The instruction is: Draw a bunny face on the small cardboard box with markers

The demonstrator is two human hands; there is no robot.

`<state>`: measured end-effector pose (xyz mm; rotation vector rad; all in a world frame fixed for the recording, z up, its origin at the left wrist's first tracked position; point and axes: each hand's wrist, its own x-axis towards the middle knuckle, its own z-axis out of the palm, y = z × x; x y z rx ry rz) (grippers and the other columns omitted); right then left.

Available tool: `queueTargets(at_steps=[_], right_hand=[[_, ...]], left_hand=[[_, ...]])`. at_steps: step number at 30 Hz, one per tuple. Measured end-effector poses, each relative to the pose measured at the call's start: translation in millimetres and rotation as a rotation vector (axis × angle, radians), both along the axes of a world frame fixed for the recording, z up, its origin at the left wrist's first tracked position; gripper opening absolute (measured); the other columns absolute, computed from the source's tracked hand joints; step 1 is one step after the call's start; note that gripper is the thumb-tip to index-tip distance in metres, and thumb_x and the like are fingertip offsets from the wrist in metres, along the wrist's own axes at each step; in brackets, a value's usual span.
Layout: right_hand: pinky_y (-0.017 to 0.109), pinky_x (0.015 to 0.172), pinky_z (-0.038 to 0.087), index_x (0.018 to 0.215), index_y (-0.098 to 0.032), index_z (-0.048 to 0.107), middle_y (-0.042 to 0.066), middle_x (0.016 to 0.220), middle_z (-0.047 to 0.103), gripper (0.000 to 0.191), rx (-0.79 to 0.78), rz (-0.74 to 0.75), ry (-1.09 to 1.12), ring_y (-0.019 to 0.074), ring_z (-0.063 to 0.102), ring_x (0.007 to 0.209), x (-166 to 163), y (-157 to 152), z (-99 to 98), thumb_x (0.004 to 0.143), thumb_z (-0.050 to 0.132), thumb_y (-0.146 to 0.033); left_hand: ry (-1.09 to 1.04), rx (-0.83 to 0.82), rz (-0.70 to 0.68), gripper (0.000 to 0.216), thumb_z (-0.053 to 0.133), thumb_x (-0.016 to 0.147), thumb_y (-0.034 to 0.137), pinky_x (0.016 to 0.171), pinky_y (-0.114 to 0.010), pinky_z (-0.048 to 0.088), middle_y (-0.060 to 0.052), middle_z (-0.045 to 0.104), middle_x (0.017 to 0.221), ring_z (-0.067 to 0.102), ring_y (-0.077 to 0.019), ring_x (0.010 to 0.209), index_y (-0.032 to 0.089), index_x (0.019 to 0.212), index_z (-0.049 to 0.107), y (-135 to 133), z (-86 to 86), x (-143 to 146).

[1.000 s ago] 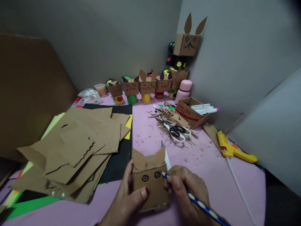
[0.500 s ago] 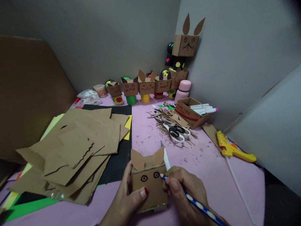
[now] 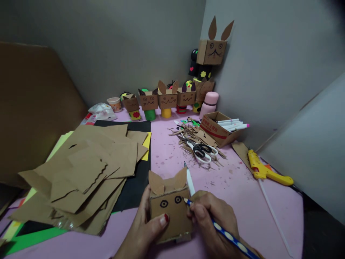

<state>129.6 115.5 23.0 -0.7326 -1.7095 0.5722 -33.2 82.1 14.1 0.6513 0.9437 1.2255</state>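
A small cardboard box (image 3: pixel 172 219) with two pointed cardboard ears and two ringed black eyes drawn on its front is low in the middle of the view. My left hand (image 3: pixel 147 225) grips it from the left side, the thumb lying across its front. My right hand (image 3: pixel 212 216) is closed round a blue pencil with pale spots (image 3: pixel 229 237). The pencil's tip is at the box front, just right of the right eye; whether it touches cannot be seen. Behind the box, a white marker (image 3: pixel 190 180) lies on the table, partly hidden by the box and my right hand.
Cardboard sheets (image 3: pixel 94 162) are piled at left. Scissors (image 3: pixel 201 149) lie by cardboard scraps (image 3: pixel 191 131). Farther right are a box of markers (image 3: pixel 219 129) and a yellow glue gun (image 3: pixel 265 171) with a glue stick. Several cardboard animal figures (image 3: pixel 167 99) and a pink bottle (image 3: pixel 209 104) stand behind.
The eared box has shifted slightly left in my left hand, so the pencil tip now sits a little farther from the right eye. My right hand has hardly moved.
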Motion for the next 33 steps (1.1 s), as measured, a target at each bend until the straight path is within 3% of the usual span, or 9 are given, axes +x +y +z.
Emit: queueTargets(at_steps=[4, 10, 15, 28, 33], right_hand=[[0.022, 0.051, 0.041, 0.079, -0.021, 0.051, -0.002, 0.060, 0.056, 0.023, -0.038, -0.013, 0.014, 0.0115, 0.056, 0.055, 2.0, -2.0, 0.3, 0.098, 0.039, -0.028], [0.019, 0.045, 0.036, 0.079, -0.021, 0.052, -0.004, 0.057, 0.057, 0.023, 0.038, -0.006, -0.080, 0.0084, 0.053, 0.046, 3.6, -1.6, 3.2, 0.098, 0.043, -0.031], [0.019, 0.048, 0.042, 0.080, -0.021, 0.052, -0.002, 0.059, 0.061, 0.021, 0.104, -0.013, -0.134, 0.0096, 0.059, 0.051, 5.0, 0.6, 4.2, 0.098, 0.042, -0.026], [0.021, 0.046, 0.043, 0.076, -0.021, 0.052, -0.002, 0.058, 0.059, 0.026, 0.081, -0.046, -0.085, 0.0102, 0.057, 0.049, 0.1, -0.3, 1.8, 0.099, 0.040, -0.027], [0.020, 0.051, 0.047, 0.079, -0.021, 0.056, -0.001, 0.062, 0.063, 0.026, 0.105, 0.017, -0.101, 0.0099, 0.061, 0.054, 2.5, 0.2, 5.1, 0.099, 0.041, -0.029]], left_hand=[[0.000, 0.017, -0.012, 0.099, 0.076, 0.068, 0.043, 0.096, -0.048, 0.046, -0.017, 0.059, 0.134, 0.056, -0.0374, 0.119, 0.027, 0.146, 0.017, 0.2, 0.6, 0.2], [-0.011, 0.008, 0.044, 0.097, 0.078, 0.068, 0.039, 0.094, -0.046, 0.048, -0.016, 0.060, 0.133, 0.057, -0.0370, 0.118, 0.027, 0.145, 0.021, -1.1, 2.0, 4.4], [-0.027, 0.047, -0.014, 0.097, 0.079, 0.068, 0.038, 0.089, -0.046, 0.050, -0.016, 0.062, 0.128, 0.057, -0.0375, 0.117, 0.029, 0.145, 0.020, -1.1, 0.6, 5.2], [-0.022, 0.053, 0.004, 0.094, 0.079, 0.069, 0.037, 0.094, -0.046, 0.047, -0.013, 0.062, 0.130, 0.059, -0.0351, 0.115, 0.031, 0.144, 0.024, -0.8, 1.4, 5.5], [0.006, 0.069, 0.047, 0.097, 0.080, 0.067, 0.036, 0.097, -0.047, 0.046, -0.014, 0.059, 0.133, 0.057, -0.0361, 0.119, 0.028, 0.145, 0.023, -0.5, 0.4, 6.5]])
